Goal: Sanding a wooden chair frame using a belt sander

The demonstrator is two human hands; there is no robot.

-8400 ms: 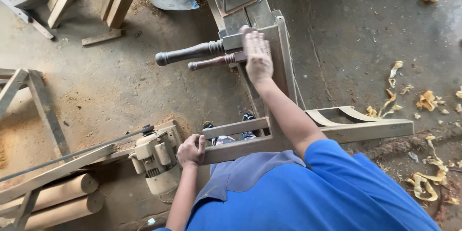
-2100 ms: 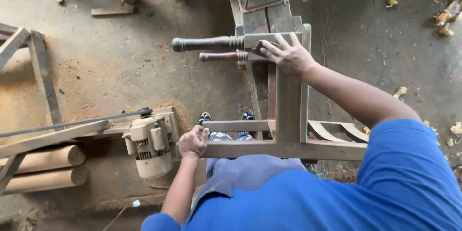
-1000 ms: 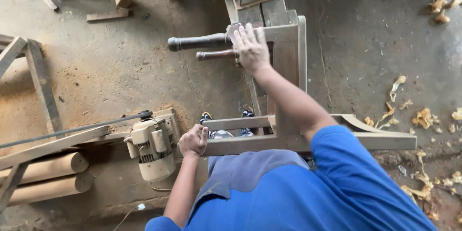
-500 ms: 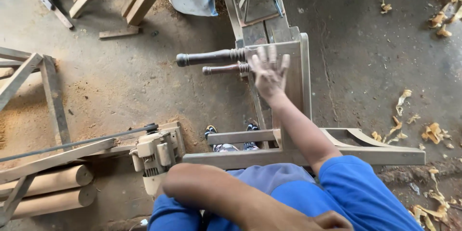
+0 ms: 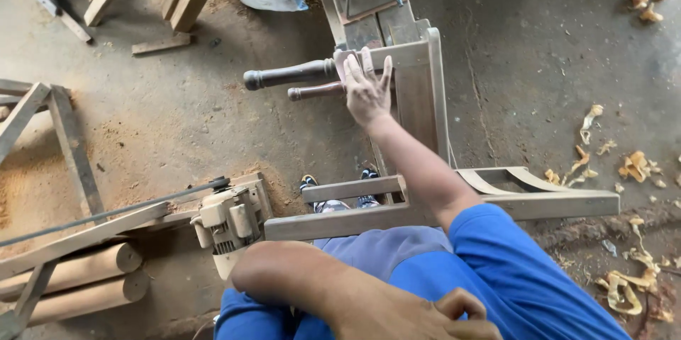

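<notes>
The right hand (image 5: pixel 367 92) lies flat, fingers spread, on the far chair frame (image 5: pixel 415 92) beside its turned legs (image 5: pixel 291 74); press evenly, while the near left hand (image 5: pixel 461 315) seems curled shut.

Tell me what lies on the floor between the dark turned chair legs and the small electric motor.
Head view: bare dusty concrete floor with sawdust separates turned legs from motor.

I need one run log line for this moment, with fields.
right hand: flat on wooden chair frame | left hand: closed, at lap, holding nothing visible | electric motor: on floor
</notes>
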